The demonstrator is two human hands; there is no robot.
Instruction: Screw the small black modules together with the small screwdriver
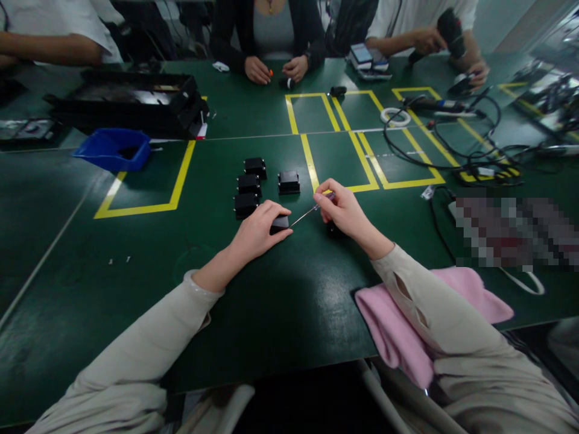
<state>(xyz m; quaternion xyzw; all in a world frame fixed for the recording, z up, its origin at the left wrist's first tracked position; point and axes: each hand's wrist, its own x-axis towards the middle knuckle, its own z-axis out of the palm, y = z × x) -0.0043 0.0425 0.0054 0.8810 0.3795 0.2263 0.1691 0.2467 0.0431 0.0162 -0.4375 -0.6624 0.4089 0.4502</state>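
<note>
My left hand [257, 232] rests on the green table [280, 301] with its fingers closed over a small black box [279, 223]. My right hand [344, 211] pinches a thin screwdriver [306, 214] by the handle, and the metal tip points left and reaches the box. Just beyond my left hand, three more black boxes [248, 184] stand in a column, and a fourth black box [288, 181] sits to their right.
A pink cloth [393, 328] lies under my right forearm. A blue bin [113, 149] and a black tray [131, 102] sit at the far left. Cables [470, 150] and a tape roll [395, 116] lie at the right. Other people's hands work along the far edge.
</note>
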